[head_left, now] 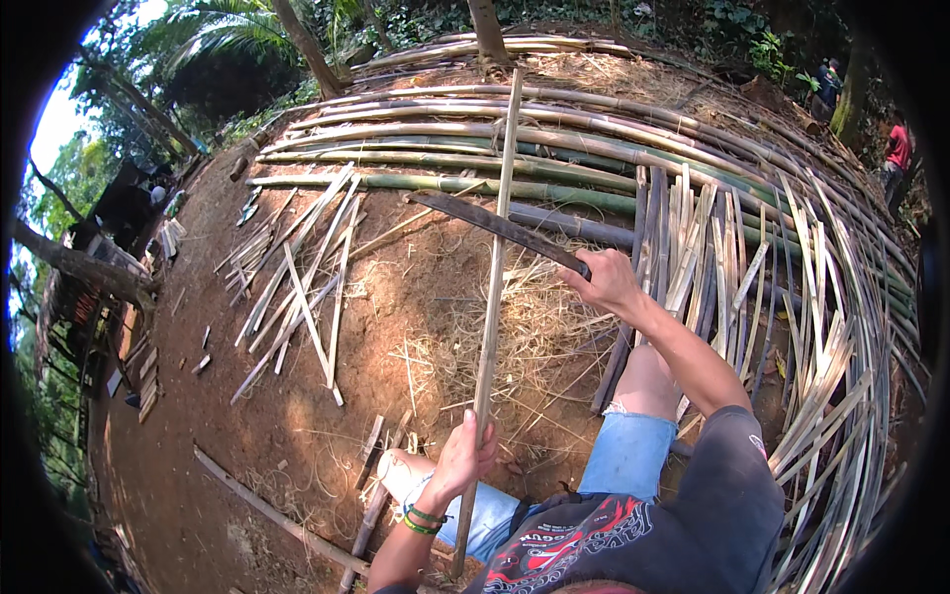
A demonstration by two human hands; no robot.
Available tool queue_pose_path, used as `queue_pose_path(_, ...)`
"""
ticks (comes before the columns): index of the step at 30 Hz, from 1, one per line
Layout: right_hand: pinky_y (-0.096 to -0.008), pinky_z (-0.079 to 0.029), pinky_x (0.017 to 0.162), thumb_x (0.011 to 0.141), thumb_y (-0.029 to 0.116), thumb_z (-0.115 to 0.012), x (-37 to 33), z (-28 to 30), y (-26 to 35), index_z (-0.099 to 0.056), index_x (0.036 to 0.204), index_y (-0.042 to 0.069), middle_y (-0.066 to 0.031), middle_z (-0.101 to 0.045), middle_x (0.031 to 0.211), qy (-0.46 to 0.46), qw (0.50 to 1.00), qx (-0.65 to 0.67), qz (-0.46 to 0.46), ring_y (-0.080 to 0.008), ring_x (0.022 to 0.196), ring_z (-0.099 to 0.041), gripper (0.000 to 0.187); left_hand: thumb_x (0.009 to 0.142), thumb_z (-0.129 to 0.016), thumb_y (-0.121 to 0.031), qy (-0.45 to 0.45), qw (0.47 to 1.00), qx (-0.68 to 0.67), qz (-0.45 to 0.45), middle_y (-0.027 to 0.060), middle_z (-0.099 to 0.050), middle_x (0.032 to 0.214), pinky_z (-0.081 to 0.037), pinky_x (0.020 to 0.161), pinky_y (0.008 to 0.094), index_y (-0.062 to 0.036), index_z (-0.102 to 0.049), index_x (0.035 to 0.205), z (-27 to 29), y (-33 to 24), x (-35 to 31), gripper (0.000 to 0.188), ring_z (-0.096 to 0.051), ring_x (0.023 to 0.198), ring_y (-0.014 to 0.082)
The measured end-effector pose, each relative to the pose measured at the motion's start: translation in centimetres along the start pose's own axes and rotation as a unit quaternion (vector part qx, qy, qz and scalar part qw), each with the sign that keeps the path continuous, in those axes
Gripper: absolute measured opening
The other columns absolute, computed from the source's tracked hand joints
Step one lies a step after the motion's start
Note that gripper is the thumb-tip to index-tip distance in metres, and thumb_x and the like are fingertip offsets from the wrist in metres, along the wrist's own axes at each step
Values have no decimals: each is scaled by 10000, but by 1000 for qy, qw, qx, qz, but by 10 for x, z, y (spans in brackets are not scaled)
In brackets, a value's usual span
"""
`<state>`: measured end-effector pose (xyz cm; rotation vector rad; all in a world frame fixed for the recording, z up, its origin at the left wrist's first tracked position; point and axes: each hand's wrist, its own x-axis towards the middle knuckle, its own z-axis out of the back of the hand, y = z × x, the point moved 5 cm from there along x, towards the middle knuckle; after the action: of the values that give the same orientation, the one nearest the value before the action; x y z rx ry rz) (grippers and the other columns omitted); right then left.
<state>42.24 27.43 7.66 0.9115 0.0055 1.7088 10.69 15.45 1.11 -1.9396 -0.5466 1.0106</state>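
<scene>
My left hand [463, 457] is wrapped round the lower part of a long split bamboo strip [498, 259], which stands up in front of me with its foot beside my leg. In my right hand [606, 282] is the dark handle of a machete [485, 219]. Its long blade points to the left and crosses the strip above the middle; whether the edge bites into the bamboo I cannot tell. Below the crossing, thin bamboo shavings [534, 327] are heaped on the brown soil.
Long bamboo poles [445, 134] lie across the far side. Cut strips are piled at left [307, 267] and in a large stack [841, 386] at right. A loose pole [277, 515] lies near left. Two people [898, 153] are at the far right, among trees.
</scene>
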Motion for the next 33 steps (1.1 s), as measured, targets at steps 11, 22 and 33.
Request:
queue_pose_path(11, -459, -505, 529, 923, 559, -560, 24, 34, -31, -650, 714, 32, -184, -575, 522, -23, 995, -88, -32, -371, 516, -614, 573, 1032, -194, -587, -29, 995, 97, 3, -45, -313, 567, -265, 424, 257, -108, -371, 731, 23, 33, -36, 593, -294, 468, 83)
queue_pose_path(22, -441, -459, 535, 928, 626, -492, 50, 37, -111, -602, 652, -12, -150, -544, 491, -50, 972, -61, -222, -294, 485, -576, 704, 1030, -194, -592, -43, 998, 24, 43, -46, -330, 586, -231, 417, 235, -104, -405, 783, 43, 66, -65, 587, -267, 472, 63)
queue_pose_path(33, -212, -240, 410, 903, 160, -704, -25, -62, 56, -669, 929, 6, 87, -459, 539, 45, 851, 474, -219, 1, 441, -386, 160, 1043, -460, -372, -239, 901, 50, -359, -14, -471, 634, -357, 380, 193, -132, -417, 902, 83, -147, 4, 282, -425, 437, 51)
